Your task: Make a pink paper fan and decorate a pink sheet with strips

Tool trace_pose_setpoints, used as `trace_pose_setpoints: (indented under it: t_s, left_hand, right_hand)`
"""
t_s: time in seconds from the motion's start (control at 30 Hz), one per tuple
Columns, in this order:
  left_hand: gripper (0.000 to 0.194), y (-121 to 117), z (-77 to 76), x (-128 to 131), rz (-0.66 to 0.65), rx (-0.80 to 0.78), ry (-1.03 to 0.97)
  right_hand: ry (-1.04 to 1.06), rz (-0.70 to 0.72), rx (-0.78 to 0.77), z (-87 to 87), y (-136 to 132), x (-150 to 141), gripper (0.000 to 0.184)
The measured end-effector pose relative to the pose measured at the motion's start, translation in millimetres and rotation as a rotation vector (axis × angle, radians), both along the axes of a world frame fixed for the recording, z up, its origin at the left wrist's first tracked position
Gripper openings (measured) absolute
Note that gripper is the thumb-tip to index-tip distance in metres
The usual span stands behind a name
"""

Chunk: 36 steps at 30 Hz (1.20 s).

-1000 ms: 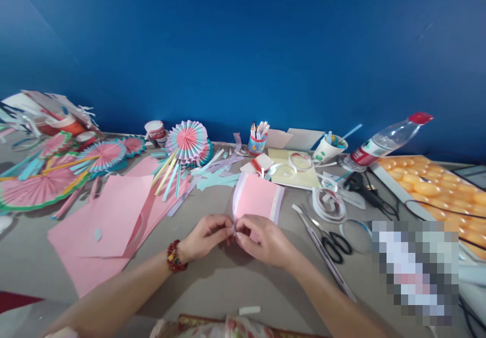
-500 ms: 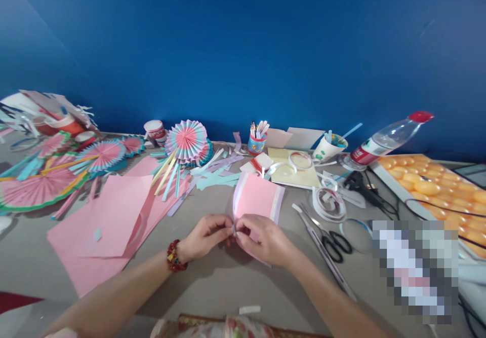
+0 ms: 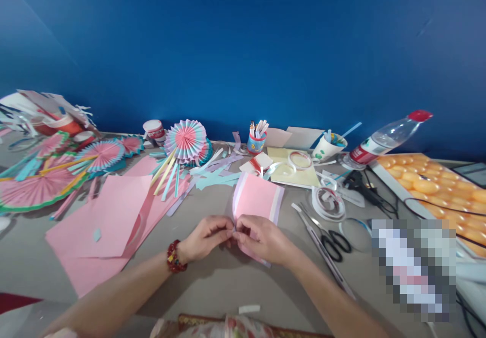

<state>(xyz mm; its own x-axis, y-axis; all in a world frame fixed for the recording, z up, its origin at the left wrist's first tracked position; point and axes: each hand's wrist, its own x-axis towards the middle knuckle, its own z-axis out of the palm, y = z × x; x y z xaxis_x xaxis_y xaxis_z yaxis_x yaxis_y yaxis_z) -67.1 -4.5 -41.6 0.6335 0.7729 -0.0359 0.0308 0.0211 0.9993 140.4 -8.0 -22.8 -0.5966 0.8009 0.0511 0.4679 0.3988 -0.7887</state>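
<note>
A pink paper sheet (image 3: pixel 256 197) with pale lilac borders lies on the grey table in front of me. My left hand (image 3: pixel 207 236), with a red bead bracelet at the wrist, pinches the sheet's near edge with thumb and fingers closed. My right hand (image 3: pixel 264 239) pinches the same edge right beside it, fingers closed; the fingertips of both hands almost touch. The near part of the sheet is hidden under my right hand.
Larger pink sheets (image 3: pixel 110 214) lie to the left, with pleated paper fans (image 3: pixel 186 140) behind them. Scissors (image 3: pixel 334 241), tape rolls (image 3: pixel 328 202) and a ruler lie to the right. A tilted water bottle (image 3: pixel 383 138), paper cups and an orange tray (image 3: pixel 436 186) stand at the back right.
</note>
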Motion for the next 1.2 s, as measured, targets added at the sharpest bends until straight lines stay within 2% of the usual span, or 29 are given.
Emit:
trace_pose_setpoints:
  t_s: [0.17, 0.37, 0.5, 0.93, 1.2]
  left_hand:
    - [0.041, 1, 2.4, 2, 0.0, 0.014, 0.018]
    - [0.041, -1, 0.3, 1, 0.023, -0.014, 0.003]
    - [0.038, -1, -1.4, 0, 0.025, -0.009, 0.0]
    - [0.034, -2, 1.2, 0, 0.017, 0.034, -0.001]
    - [0.034, -2, 4.3, 1, 0.006, 0.074, 0.017]
  right_hand:
    - [-0.087, -0.007, 0.126, -1.7, 1, 0, 0.01]
    - [0.03, 0.068, -0.032, 7.6, 6, 7, 0.012]
    - [0.029, 0.085, -0.015, 7.9, 6, 7, 0.006]
    - [-0.008, 0.073, 0.027, 7.2, 3, 4, 0.008]
    - [-0.003, 0.061, -0.015, 5.3, 3, 3, 0.01]
